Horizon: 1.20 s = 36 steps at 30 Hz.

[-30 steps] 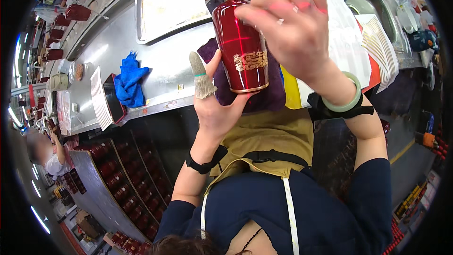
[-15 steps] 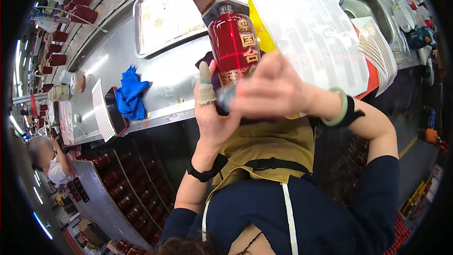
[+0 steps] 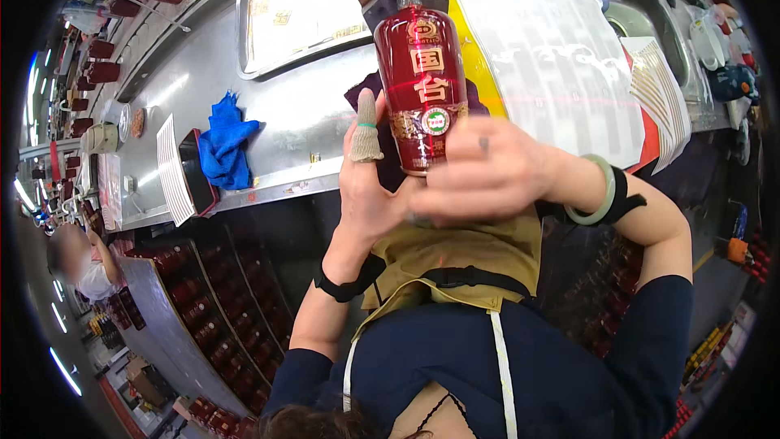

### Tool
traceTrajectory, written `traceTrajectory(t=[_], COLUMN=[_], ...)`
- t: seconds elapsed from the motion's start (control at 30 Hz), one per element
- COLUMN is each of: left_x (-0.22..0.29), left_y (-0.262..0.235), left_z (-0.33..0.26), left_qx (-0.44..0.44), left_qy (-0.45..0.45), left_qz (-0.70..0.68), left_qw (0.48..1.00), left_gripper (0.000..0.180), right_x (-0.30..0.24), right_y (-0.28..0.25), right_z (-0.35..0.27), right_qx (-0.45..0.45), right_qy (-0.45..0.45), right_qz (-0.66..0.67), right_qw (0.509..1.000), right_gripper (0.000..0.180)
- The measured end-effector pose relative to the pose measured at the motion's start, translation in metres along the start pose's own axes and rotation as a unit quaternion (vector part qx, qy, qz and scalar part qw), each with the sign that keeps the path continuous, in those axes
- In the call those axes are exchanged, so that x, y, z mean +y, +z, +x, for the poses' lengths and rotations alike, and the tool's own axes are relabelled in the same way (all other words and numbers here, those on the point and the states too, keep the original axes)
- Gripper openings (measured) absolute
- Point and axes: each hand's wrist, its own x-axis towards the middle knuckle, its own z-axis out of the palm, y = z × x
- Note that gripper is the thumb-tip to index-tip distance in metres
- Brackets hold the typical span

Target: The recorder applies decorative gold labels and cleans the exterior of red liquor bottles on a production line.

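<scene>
Red bottle [image 3: 422, 89]: upright, frame centre; left hand [image 3: 370, 187] cupping base, right hand [image 3: 487, 175] fingers curled around lower body; blue cloth [image 3: 226, 142] left.

Bare steel counter [image 3: 309, 114] between blue cloth [image 3: 223, 146] and red bottle [image 3: 424, 85].

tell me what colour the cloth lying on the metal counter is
Blue: the crumpled cloth on the steel counter, clearest in the head view.
</scene>
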Motion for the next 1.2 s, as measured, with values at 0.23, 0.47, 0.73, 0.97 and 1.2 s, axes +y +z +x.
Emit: traceTrajectory(t=[0.23,0.47,0.73,0.97,1.2], left_x=[-0.007,-0.003,0.004,0.026,0.015], left_y=[0.001,0.008,0.015,0.01,0.022], left_z=[-0.001,-0.003,-0.019,-0.006,-0.016], left_qx=[-0.012,0.023,0.152,0.023,0.144], left_qy=[0.014,0.017,0.152,0.218,0.152], left_qz=[-0.013,-0.017,0.181,0.357,0.266], left_qw=[1.0,0.999,0.96,0.908,0.941], left_gripper=[0.105,0.102,0.047,0.054,0.073], right_x=[0.046,-0.04,-0.054,-0.057,-0.083], right_y=[-0.024,-0.014,-0.031,-0.016,0.014], right_z=[0.022,-0.001,-0.018,-0.015,-0.005], right_qx=[0.071,0.061,0.014,0.253,0.257], right_qy=[0.133,0.039,0.189,0.525,0.556], right_qz=[-0.169,-0.043,0.063,0.133,0.188], right_qw=[0.974,0.996,0.98,0.802,0.768], right_gripper=[0.021,0.029,0.027,0.035,0.025])
